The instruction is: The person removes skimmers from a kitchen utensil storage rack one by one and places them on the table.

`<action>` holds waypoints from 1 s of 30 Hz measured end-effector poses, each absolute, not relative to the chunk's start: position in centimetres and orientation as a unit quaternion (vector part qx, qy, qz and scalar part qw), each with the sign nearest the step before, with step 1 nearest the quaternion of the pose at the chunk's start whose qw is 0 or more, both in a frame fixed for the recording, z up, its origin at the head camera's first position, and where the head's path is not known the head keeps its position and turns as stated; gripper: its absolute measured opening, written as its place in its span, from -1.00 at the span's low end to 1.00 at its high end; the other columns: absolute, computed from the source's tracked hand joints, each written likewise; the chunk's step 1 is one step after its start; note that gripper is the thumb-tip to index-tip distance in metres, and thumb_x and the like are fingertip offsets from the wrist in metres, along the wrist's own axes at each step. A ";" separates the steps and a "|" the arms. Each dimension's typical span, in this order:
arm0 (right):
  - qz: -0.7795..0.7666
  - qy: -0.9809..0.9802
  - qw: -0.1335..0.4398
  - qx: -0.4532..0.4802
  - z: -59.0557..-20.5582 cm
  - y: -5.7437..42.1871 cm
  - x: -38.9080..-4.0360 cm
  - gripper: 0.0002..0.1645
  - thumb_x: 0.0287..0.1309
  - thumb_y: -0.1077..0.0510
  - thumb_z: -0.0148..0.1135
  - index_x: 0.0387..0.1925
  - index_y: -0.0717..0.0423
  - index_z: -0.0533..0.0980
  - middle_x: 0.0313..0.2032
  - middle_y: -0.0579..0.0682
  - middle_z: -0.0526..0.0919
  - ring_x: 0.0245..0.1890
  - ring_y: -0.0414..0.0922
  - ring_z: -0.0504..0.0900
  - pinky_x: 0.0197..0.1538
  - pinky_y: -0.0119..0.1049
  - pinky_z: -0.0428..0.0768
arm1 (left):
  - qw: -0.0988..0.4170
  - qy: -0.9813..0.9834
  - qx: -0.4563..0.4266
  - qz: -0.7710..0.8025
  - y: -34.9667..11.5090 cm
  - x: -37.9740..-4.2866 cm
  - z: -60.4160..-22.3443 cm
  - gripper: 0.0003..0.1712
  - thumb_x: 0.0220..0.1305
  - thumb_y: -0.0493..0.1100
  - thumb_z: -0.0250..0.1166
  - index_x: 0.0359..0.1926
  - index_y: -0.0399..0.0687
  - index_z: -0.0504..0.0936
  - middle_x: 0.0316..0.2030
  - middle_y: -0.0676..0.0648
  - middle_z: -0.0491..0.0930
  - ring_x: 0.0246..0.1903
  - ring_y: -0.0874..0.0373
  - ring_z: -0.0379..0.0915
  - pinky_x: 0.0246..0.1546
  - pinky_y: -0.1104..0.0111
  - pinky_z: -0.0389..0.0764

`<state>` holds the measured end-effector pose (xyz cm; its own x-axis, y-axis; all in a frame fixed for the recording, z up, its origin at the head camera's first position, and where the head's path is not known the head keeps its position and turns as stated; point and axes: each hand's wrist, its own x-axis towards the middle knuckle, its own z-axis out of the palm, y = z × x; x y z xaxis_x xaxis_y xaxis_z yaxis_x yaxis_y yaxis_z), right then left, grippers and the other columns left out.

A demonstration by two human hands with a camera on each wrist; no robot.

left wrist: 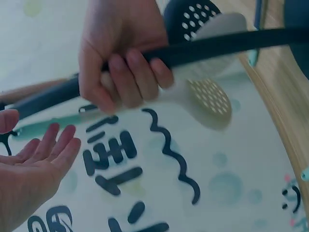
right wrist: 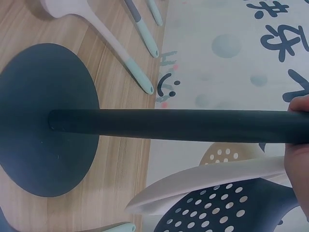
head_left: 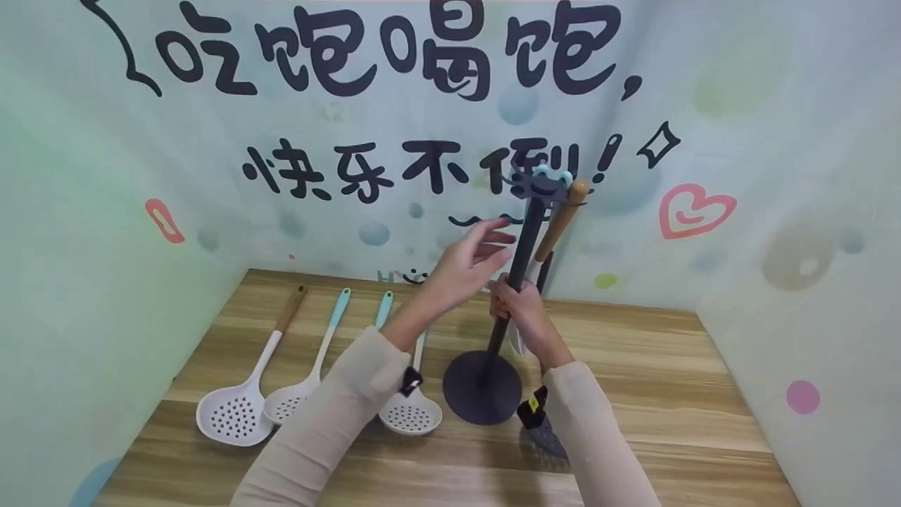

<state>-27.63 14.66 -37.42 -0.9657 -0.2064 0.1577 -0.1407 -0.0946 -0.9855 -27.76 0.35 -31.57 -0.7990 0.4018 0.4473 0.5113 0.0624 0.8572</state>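
A dark utensil stand has a round base (head_left: 482,391), a tall pole (head_left: 526,243) and a hooked top (head_left: 545,186) with light blue trim. My right hand (head_left: 519,301) grips the pole around its middle, with the fingers wrapped round it in the left wrist view. Close to the pole's upper part, my left hand (head_left: 466,262) is raised with loosely bent fingers, holding nothing. From the top hangs a wooden-handled utensil (head_left: 563,222). Behind the pole hang a dark skimmer (right wrist: 212,208), a pale spoon-like utensil (right wrist: 207,181) and a beige skimmer (left wrist: 211,101).
On the wooden table (head_left: 654,394) lie a white skimmer (head_left: 236,415) with a wooden handle and white skimmers with teal handles (head_left: 410,415), partly hidden by the left sleeve. A dark perforated utensil (head_left: 549,440) shows under the right wrist. A printed cloth (head_left: 394,120) stands behind.
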 end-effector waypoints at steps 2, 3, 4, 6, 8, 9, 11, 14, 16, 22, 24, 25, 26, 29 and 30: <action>-0.728 0.672 0.021 -0.133 -37.4 14.6 -27.6 -0.59 0.25 0.31 -0.10 -0.73 0.12 0.21 -0.79 -0.14 0.20 -0.70 -0.14 0.18 -0.49 -0.30 0.25 | 0.055 -0.716 -0.309 -0.624 1.6 -28.0 -31.0 -0.56 0.34 -0.21 0.09 0.21 -0.22 0.34 0.02 -0.23 0.52 0.04 0.04 0.48 0.08 0.38 0.46; -0.728 0.671 0.021 -0.136 -37.5 14.6 -27.6 -0.59 0.25 0.31 -0.11 -0.73 0.13 0.21 -0.79 -0.13 0.20 -0.70 -0.13 0.18 -0.48 -0.30 0.25 | 0.059 -0.713 -0.304 -0.629 2.0 -28.2 -30.7 -0.58 0.33 -0.20 0.10 0.17 -0.22 0.37 -0.01 -0.21 0.54 0.00 0.06 0.49 0.05 0.39 0.48; -0.729 0.670 0.020 -0.137 -37.8 14.6 -27.8 -0.59 0.25 0.30 -0.12 -0.74 0.14 0.21 -0.79 -0.12 0.20 -0.70 -0.13 0.18 -0.49 -0.29 0.25 | 0.062 -0.712 -0.298 -0.633 2.5 -28.3 -30.5 -0.61 0.32 -0.18 0.12 0.14 -0.20 0.40 -0.04 -0.19 0.55 -0.05 0.09 0.51 0.00 0.40 0.49; -0.734 0.665 0.018 -0.137 -38.3 14.6 -28.3 -0.57 0.27 0.29 -0.11 -0.74 0.15 0.21 -0.79 -0.12 0.20 -0.70 -0.12 0.17 -0.49 -0.28 0.24 | 0.068 -0.710 -0.289 -0.639 3.3 -28.7 -30.3 -0.65 0.32 -0.13 0.14 0.07 -0.17 0.43 -0.13 -0.15 0.57 -0.15 0.12 0.52 -0.09 0.42 0.51; -0.743 0.656 0.018 -0.130 -38.8 14.7 -28.7 -0.57 0.28 0.29 -0.09 -0.74 0.13 0.21 -0.79 -0.12 0.19 -0.70 -0.13 0.16 -0.49 -0.29 0.23 | 0.065 -0.707 -0.289 -0.643 4.1 -29.0 -30.2 -0.69 0.33 -0.08 0.13 -0.01 -0.14 0.42 -0.27 -0.10 0.57 -0.27 0.12 0.52 -0.19 0.43 0.51; -0.748 0.652 0.015 -0.127 -39.1 14.7 -28.9 -0.57 0.27 0.30 -0.09 -0.74 0.12 0.20 -0.79 -0.13 0.19 -0.71 -0.14 0.15 -0.49 -0.29 0.23 | 0.064 -0.703 -0.293 -0.644 4.5 -29.2 -30.2 -0.73 0.33 -0.06 0.12 -0.07 -0.14 0.41 -0.35 -0.08 0.55 -0.34 0.11 0.50 -0.26 0.43 0.49; -0.753 0.645 0.013 -0.125 -39.3 14.8 -29.0 -0.57 0.27 0.31 -0.09 -0.73 0.09 0.20 -0.79 -0.15 0.19 -0.71 -0.16 0.12 -0.49 -0.29 0.20 | 0.058 -0.690 -0.301 -0.656 5.2 -29.5 -30.3 -0.78 0.35 -0.06 0.09 -0.20 -0.13 0.39 -0.51 -0.02 0.47 -0.49 0.11 0.44 -0.39 0.45 0.44; -0.752 0.647 0.008 -0.126 -39.4 14.8 -28.8 -0.59 0.26 0.32 -0.10 -0.72 0.06 0.20 -0.79 -0.16 0.19 -0.70 -0.17 0.13 -0.49 -0.31 0.20 | 0.054 -0.666 -0.306 -0.678 6.0 -29.9 -30.8 -0.79 0.37 -0.12 0.07 -0.39 -0.12 0.35 -0.66 0.02 0.35 -0.64 0.13 0.30 -0.55 0.45 0.34; -0.748 0.651 0.000 -0.130 -39.5 14.8 -28.7 -0.59 0.26 0.32 -0.09 -0.72 0.06 0.20 -0.79 -0.16 0.19 -0.71 -0.18 0.13 -0.50 -0.31 0.20 | 0.057 -0.654 -0.301 -0.692 6.5 -30.1 -31.2 -0.77 0.36 -0.15 0.06 -0.45 -0.09 0.33 -0.69 0.04 0.32 -0.67 0.18 0.26 -0.60 0.46 0.29; -0.727 0.670 -0.043 -0.143 -39.7 15.1 -28.5 -0.63 0.22 0.36 -0.10 -0.69 0.05 0.24 -0.76 -0.16 0.24 -0.70 -0.20 0.19 -0.52 -0.33 0.21 | 0.099 -0.640 -0.270 -0.712 7.9 -30.4 -32.0 -0.72 0.35 -0.13 0.06 -0.53 -0.06 0.34 -0.69 0.08 0.31 -0.65 0.24 0.26 -0.61 0.49 0.27; -0.706 0.692 -0.062 -0.136 -39.7 15.1 -28.3 -0.69 0.25 0.34 -0.10 -0.62 0.07 0.29 -0.71 -0.15 0.28 -0.67 -0.21 0.24 -0.50 -0.33 0.26 | 0.118 -0.638 -0.259 -0.716 8.3 -30.4 -32.2 -0.70 0.34 -0.13 0.07 -0.55 -0.07 0.33 -0.69 0.10 0.29 -0.64 0.25 0.26 -0.60 0.50 0.25; -0.692 0.706 -0.073 -0.128 -39.6 15.1 -28.1 -0.73 0.27 0.33 -0.10 -0.56 0.09 0.33 -0.67 -0.14 0.32 -0.63 -0.22 0.28 -0.46 -0.33 0.30 | 0.127 -0.637 -0.256 -0.716 8.4 -30.4 -32.2 -0.70 0.33 -0.12 0.07 -0.56 -0.08 0.33 -0.69 0.10 0.29 -0.62 0.26 0.27 -0.58 0.50 0.25; -0.677 0.722 -0.083 -0.121 -39.5 15.1 -27.9 -0.78 0.28 0.31 -0.10 -0.49 0.11 0.36 -0.63 -0.13 0.34 -0.59 -0.22 0.32 -0.42 -0.32 0.33 | 0.134 -0.638 -0.253 -0.715 8.6 -30.4 -32.2 -0.70 0.33 -0.12 0.06 -0.56 -0.08 0.34 -0.68 0.11 0.28 -0.61 0.27 0.28 -0.57 0.50 0.25; -0.615 0.774 -0.101 -0.116 -39.1 15.0 -26.9 -0.85 0.34 0.23 -0.11 -0.16 0.17 0.40 -0.41 -0.08 0.43 -0.36 -0.22 0.41 -0.21 -0.34 0.40 | 0.153 -0.640 -0.247 -0.711 8.8 -30.4 -32.2 -0.70 0.30 -0.13 0.06 -0.58 -0.08 0.35 -0.67 0.11 0.27 -0.56 0.28 0.30 -0.52 0.50 0.26; -0.597 0.787 -0.100 -0.123 -39.0 14.9 -26.5 -0.79 0.35 0.21 -0.11 -0.06 0.20 0.36 -0.35 -0.02 0.44 -0.29 -0.18 0.42 -0.16 -0.31 0.40 | 0.157 -0.643 -0.243 -0.709 8.8 -30.4 -32.1 -0.71 0.29 -0.14 0.06 -0.59 -0.07 0.35 -0.68 0.11 0.26 -0.56 0.28 0.29 -0.52 0.49 0.26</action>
